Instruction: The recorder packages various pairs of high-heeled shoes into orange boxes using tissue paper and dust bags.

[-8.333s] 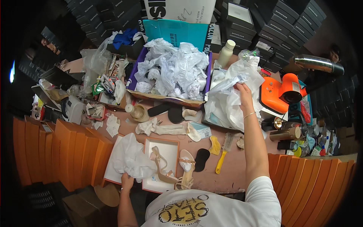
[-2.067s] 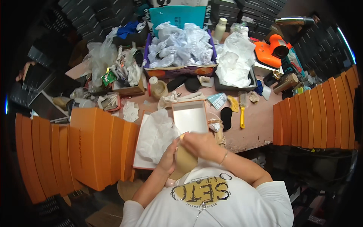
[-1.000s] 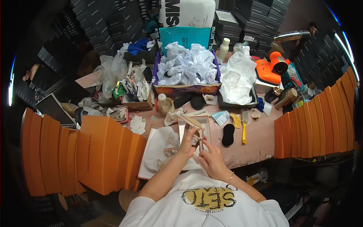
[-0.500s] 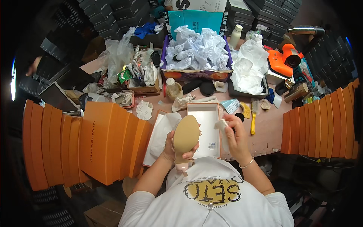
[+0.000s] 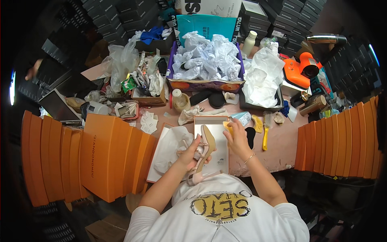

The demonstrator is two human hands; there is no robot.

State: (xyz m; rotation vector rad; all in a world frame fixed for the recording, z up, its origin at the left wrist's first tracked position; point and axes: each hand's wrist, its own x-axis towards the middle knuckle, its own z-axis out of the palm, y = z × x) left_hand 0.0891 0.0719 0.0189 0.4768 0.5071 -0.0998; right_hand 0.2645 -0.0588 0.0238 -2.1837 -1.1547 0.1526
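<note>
While L grip (image 5: 188,156) clasps sandal (image 5: 208,148) midway, toe (image 5: 205,131) fwd

Clock directions run from the right hand (image 5: 238,139). At four o'clock lies the widest free stretch, bare pink tabletop (image 5: 280,155), stopped on its far side by upright orange shoeboxes (image 5: 338,137). Toward three, a black pad (image 5: 250,136) and yellow-handled brush (image 5: 265,134) obstruct a low pass. The high-heeled sandal (image 5: 209,147) bars eight to nine; the purple-sided carton (image 5: 205,85), eleven; the tissue-filled black box (image 5: 262,106), one.
</note>
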